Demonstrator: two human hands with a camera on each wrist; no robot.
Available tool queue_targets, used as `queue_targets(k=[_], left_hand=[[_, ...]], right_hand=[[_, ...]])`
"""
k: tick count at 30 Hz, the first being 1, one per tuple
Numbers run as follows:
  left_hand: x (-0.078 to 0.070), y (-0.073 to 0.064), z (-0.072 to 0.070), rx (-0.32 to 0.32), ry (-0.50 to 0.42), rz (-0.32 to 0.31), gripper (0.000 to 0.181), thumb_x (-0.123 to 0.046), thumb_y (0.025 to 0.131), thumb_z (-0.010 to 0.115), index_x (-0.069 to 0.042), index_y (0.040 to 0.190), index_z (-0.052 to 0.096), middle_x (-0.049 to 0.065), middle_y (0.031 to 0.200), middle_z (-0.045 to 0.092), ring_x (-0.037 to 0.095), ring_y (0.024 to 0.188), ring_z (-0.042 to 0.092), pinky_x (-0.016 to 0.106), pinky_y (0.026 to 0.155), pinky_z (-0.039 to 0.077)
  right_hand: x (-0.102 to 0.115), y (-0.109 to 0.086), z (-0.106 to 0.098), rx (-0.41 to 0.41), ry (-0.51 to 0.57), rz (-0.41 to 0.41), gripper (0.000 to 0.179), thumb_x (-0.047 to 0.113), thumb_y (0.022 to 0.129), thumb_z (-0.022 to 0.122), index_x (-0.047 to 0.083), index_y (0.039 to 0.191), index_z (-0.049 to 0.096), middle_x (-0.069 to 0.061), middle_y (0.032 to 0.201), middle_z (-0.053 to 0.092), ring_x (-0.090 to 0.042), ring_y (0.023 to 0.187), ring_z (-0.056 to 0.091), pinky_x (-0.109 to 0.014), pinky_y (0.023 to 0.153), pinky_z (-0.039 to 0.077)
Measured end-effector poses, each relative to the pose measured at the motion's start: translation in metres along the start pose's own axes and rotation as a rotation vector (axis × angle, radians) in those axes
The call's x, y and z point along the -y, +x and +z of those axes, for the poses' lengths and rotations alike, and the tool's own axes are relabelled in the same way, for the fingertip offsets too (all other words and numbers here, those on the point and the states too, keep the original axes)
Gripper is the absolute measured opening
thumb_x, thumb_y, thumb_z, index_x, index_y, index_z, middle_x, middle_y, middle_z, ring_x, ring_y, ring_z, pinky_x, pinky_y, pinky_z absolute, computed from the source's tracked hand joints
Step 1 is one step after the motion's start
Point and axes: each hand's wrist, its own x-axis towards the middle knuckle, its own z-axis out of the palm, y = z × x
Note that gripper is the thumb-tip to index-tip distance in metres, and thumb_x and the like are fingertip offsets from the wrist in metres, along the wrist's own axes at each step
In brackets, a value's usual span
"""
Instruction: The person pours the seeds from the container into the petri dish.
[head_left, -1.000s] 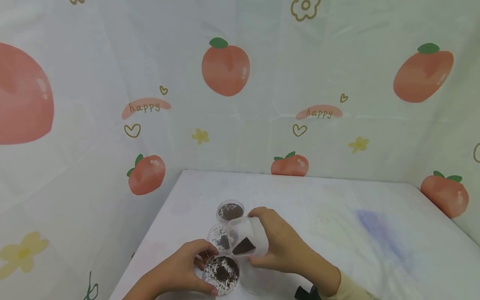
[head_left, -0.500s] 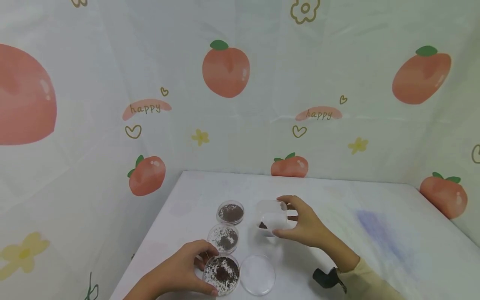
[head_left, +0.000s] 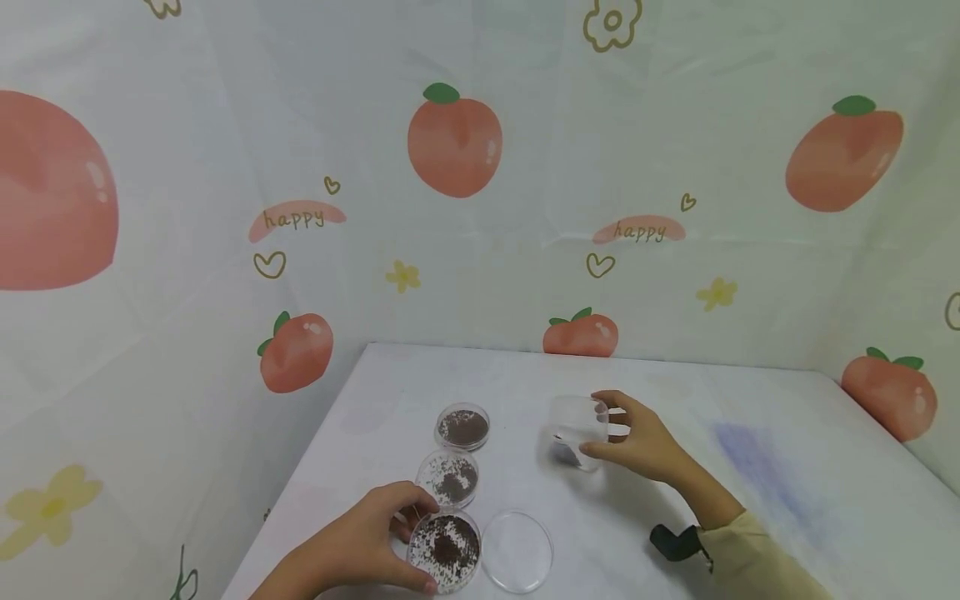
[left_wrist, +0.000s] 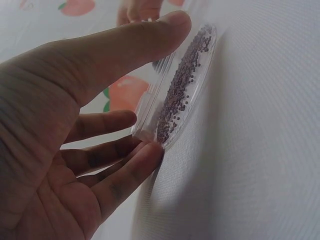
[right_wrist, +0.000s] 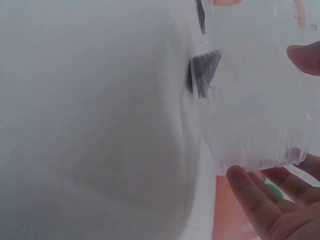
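Observation:
My left hand [head_left: 367, 542] grips the rim of the nearest petri dish [head_left: 445, 552], thumb at the front and fingers behind. Small dark grains lie scattered over its floor, heaped in the middle; they show through the dish wall [left_wrist: 187, 80] in the left wrist view. My right hand [head_left: 645, 446] holds a clear plastic cup [head_left: 579, 421] from its right side, thumb and fingers spread around it. Low over the table, the cup has dark grains [right_wrist: 206, 72] gathered in one corner at its bottom.
Two more petri dishes with dark grains, a middle one [head_left: 448, 477] and a far one [head_left: 462, 427], stand in a row beyond the held dish. A clear round lid [head_left: 517, 552] lies right of it. A black device [head_left: 675, 542] sits at the right wrist. Printed cloth [head_left: 480, 250] walls the table.
My right hand has carried the cup away from the dishes to the right and brought it from tipped to more upright. My left hand has stayed on the nearest dish.

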Motion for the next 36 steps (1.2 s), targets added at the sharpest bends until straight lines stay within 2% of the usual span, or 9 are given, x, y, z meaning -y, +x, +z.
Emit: queue_targets(k=[5, 15, 20, 23, 25, 28, 30, 32, 36], left_hand=[[-0.003, 0.0, -0.001, -0.004, -0.011, 0.023, 0.069, -0.032, 0.068, 0.103, -0.009, 0.123, 0.068, 0.005, 0.114, 0.066, 0.008, 0.097, 0.062, 0.026, 0.082, 0.063], [0.002, 0.002, -0.001, 0.008, 0.001, -0.021, 0.071, -0.036, 0.067, 0.103, -0.012, 0.124, 0.068, 0.003, 0.115, 0.066, 0.007, 0.098, 0.062, 0.025, 0.083, 0.062], [0.0, 0.002, -0.002, 0.012, -0.016, -0.019, 0.07, -0.034, 0.068, 0.103, -0.01, 0.124, 0.068, 0.003, 0.114, 0.066, 0.007, 0.097, 0.062, 0.025, 0.082, 0.063], [0.0, 0.002, -0.002, 0.021, -0.028, -0.021, 0.069, -0.033, 0.068, 0.102, -0.009, 0.124, 0.068, 0.004, 0.115, 0.066, 0.007, 0.098, 0.062, 0.025, 0.082, 0.063], [0.0, 0.002, -0.002, 0.024, -0.031, -0.024, 0.07, -0.033, 0.069, 0.102, -0.009, 0.124, 0.068, 0.005, 0.115, 0.066, 0.008, 0.098, 0.062, 0.026, 0.083, 0.063], [0.002, 0.002, -0.002, 0.018, -0.019, -0.021, 0.071, -0.034, 0.068, 0.103, -0.009, 0.124, 0.068, 0.006, 0.115, 0.066, 0.009, 0.098, 0.063, 0.026, 0.083, 0.063], [0.002, 0.002, -0.002, 0.013, -0.009, -0.017, 0.071, -0.035, 0.067, 0.103, -0.009, 0.124, 0.068, 0.005, 0.115, 0.066, 0.008, 0.098, 0.063, 0.026, 0.083, 0.063], [0.002, 0.003, -0.002, 0.008, 0.0, -0.015, 0.072, -0.036, 0.067, 0.103, -0.01, 0.124, 0.068, 0.005, 0.114, 0.067, 0.008, 0.097, 0.063, 0.026, 0.083, 0.063], [0.0, 0.004, -0.001, 0.005, 0.003, -0.017, 0.071, -0.036, 0.066, 0.103, -0.01, 0.123, 0.069, 0.003, 0.113, 0.067, 0.007, 0.097, 0.062, 0.025, 0.083, 0.063]], right_hand=[[-0.009, 0.001, -0.004, 0.014, -0.024, 0.022, 0.086, 0.041, 0.083, 0.091, 0.009, 0.153, 0.052, -0.019, 0.15, 0.058, -0.044, 0.132, 0.063, -0.043, 0.094, 0.064], [-0.013, 0.001, -0.004, 0.017, -0.041, 0.028, 0.087, 0.042, 0.086, 0.089, 0.009, 0.156, 0.05, -0.02, 0.148, 0.059, -0.044, 0.132, 0.062, -0.047, 0.096, 0.063], [-0.016, -0.001, 0.001, -0.073, -0.131, -0.09, 0.089, 0.042, 0.085, 0.09, 0.012, 0.157, 0.048, -0.012, 0.156, 0.048, -0.038, 0.14, 0.054, -0.055, 0.106, 0.056], [0.0, -0.009, 0.006, -0.151, -0.188, -0.223, 0.084, 0.036, 0.081, 0.094, 0.016, 0.152, 0.054, -0.005, 0.153, 0.05, -0.031, 0.141, 0.049, -0.059, 0.109, 0.049], [0.017, -0.016, 0.01, -0.165, -0.206, -0.342, 0.081, 0.032, 0.078, 0.096, 0.018, 0.148, 0.059, -0.002, 0.147, 0.054, -0.027, 0.138, 0.051, -0.054, 0.108, 0.049], [0.045, -0.027, 0.018, -0.07, -0.194, -0.493, 0.073, 0.03, 0.079, 0.095, 0.023, 0.144, 0.062, 0.003, 0.14, 0.059, -0.019, 0.129, 0.058, -0.044, 0.103, 0.055], [0.057, -0.034, 0.024, 0.035, -0.186, -0.529, 0.068, 0.036, 0.083, 0.093, 0.027, 0.143, 0.062, 0.007, 0.138, 0.06, -0.015, 0.124, 0.06, -0.036, 0.099, 0.057], [0.065, -0.04, 0.029, 0.148, -0.167, -0.516, 0.063, 0.04, 0.086, 0.09, 0.028, 0.142, 0.062, 0.01, 0.138, 0.059, -0.014, 0.122, 0.061, -0.034, 0.097, 0.057], [0.067, -0.048, 0.041, 0.29, -0.19, -0.434, 0.062, 0.05, 0.085, 0.088, 0.023, 0.137, 0.066, 0.014, 0.136, 0.058, -0.013, 0.123, 0.059, -0.034, 0.102, 0.055]])
